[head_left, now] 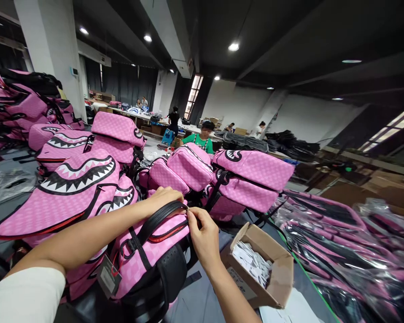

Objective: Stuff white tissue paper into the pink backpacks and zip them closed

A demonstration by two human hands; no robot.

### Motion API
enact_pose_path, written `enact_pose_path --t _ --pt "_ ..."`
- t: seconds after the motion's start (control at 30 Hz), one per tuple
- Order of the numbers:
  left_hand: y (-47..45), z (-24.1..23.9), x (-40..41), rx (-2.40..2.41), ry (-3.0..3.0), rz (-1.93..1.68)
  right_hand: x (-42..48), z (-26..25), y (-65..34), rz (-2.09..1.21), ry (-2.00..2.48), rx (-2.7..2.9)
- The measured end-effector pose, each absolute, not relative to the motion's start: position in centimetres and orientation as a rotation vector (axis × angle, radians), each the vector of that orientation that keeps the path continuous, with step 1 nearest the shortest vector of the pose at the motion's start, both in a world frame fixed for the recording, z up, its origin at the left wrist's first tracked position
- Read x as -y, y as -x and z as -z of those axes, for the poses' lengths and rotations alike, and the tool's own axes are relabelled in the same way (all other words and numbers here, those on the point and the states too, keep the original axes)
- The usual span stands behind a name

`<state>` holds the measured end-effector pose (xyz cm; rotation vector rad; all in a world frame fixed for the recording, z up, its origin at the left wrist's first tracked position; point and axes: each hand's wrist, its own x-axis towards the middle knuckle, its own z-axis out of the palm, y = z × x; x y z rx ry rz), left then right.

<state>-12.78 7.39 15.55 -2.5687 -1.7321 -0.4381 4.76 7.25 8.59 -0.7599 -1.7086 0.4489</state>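
Note:
A pink checkered backpack (pixel 139 260) with black trim and a red zipper line leans in front of me. Its padded black handle (pixel 160 217) arches over the top, and a dark hang tag (pixel 108 276) dangles on a red cord at its left side. My left hand (pixel 164 199) is bent over the far side of the top, closed on the backpack, with its fingertips hidden behind the handle. At the handle's right end, my right hand (pixel 204 231) pinches a small metal piece (pixel 187 208); its exact shape is too small to make out.
An open cardboard box (pixel 283 280) of white paper tags (pixel 252 262) stands right of my right hand. Stacked pink shark-mouth bags (pixel 81 179) crowd the left and far side. Plastic-wrapped pink bags (pixel 336 242) lie at right. A person in green (pixel 199 141) works beyond the bags.

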Motion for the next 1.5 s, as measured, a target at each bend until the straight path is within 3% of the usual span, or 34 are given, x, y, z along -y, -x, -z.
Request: enact_pose_path --t 0.2,0.43,0.6,0.77,0.87,1.0,1.17,1.4,1.5 --pt "14.1 -15.1 -8.5 1.674 2.567 0.541 -8.5 -8.1 -5.1 -0.46 0.771 1.687" --pt "15.3 -13.7 -8.7 1.541 2.728 0.875 -10.0 -10.4 -6.4 -0.503 0.882 2.128" --pt "15.1 -14.0 -7.8 1.344 2.745 1.177 -11.6 -11.5 -6.9 0.057 1.077 2.481" --pt "14.9 -13.5 -7.7 0.935 2.898 1.584 -13.5 -11.3 -6.5 0.41 0.752 2.504" --pt "14.8 -13.6 -7.1 1.061 2.846 1.655 -13.5 -12.2 -6.5 0.513 0.701 2.514" --pt "15.2 -14.5 -6.7 1.592 2.644 1.512 -10.3 -13.8 -6.7 0.614 0.604 2.45" --pt "15.1 -15.1 -8.1 1.76 2.359 1.234 -3.9 -13.6 -5.0 0.343 0.42 2.405" --pt "17.3 -15.5 -6.5 1.033 2.881 0.994 -4.3 -12.9 -6.3 -0.053 0.749 2.493" --pt "17.9 -15.3 -4.9 1.009 2.95 1.026 -3.4 -13.2 -7.0 -0.254 0.756 2.493"
